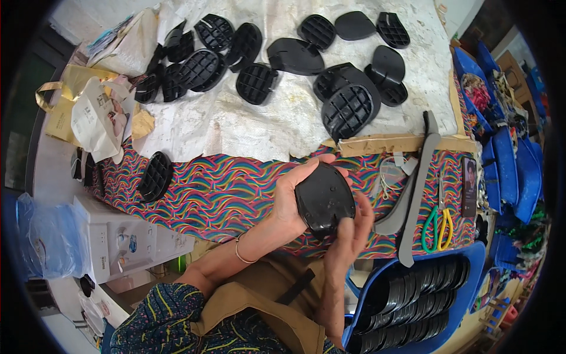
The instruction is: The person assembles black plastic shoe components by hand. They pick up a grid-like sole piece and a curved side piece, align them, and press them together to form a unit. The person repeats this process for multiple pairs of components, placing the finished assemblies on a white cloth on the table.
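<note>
In front of me, above the near edge of the patterned cloth, my left hand (287, 197) holds a black moulded plastic piece (323, 197). It is rounded, with a smooth, shiny face turned up and small marks near its rim. The left fingers wrap around its far and left sides. My right hand (349, 233) grips the lower right edge, thumb on the face and fingers bent alongside. Similar black pieces, several with gridded undersides up, lie across the white sheet (200, 127). One gridded piece (155, 177) rests alone on the patterned cloth (236, 183) at the left.
Right of my hands lie long curved grey strips (415, 200), scissors (437, 227) with green and yellow handles, and a phone (469, 186). A blue crate (480, 253) holds rows of stacked black pieces. Bags (97, 112) stand at the left, above a white plastic box (138, 242).
</note>
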Demonstrator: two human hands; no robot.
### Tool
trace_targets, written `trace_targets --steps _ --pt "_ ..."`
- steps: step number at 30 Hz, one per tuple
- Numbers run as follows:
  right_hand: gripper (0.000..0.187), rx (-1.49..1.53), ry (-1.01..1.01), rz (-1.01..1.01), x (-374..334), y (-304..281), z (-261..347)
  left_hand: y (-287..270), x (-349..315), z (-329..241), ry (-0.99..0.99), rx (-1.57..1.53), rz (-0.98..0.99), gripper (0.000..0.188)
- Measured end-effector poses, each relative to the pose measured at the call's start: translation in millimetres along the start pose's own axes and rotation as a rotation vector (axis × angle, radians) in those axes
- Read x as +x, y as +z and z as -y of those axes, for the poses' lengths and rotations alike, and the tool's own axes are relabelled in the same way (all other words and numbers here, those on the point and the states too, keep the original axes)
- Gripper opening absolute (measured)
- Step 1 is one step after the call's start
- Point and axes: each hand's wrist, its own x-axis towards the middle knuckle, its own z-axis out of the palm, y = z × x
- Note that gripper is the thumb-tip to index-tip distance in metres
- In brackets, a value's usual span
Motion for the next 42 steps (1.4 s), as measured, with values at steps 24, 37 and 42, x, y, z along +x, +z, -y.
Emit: trace_targets --steps 24,37,42 --pt "0.018 -0.06 0.16 0.148 -1 -9 9 -120 -119 -232 0.538 2.481 -1.144 0.063" --pt "0.022 -0.418 -0.256 0.09 81 19 37 -57 -65 -184 1.016 2.305 -0.622 0.053" --pt "0.055 -0.702 -0.566 0.006 163 50 25 -9 -21 -137 0.949 1.999 -0.139 0.044"
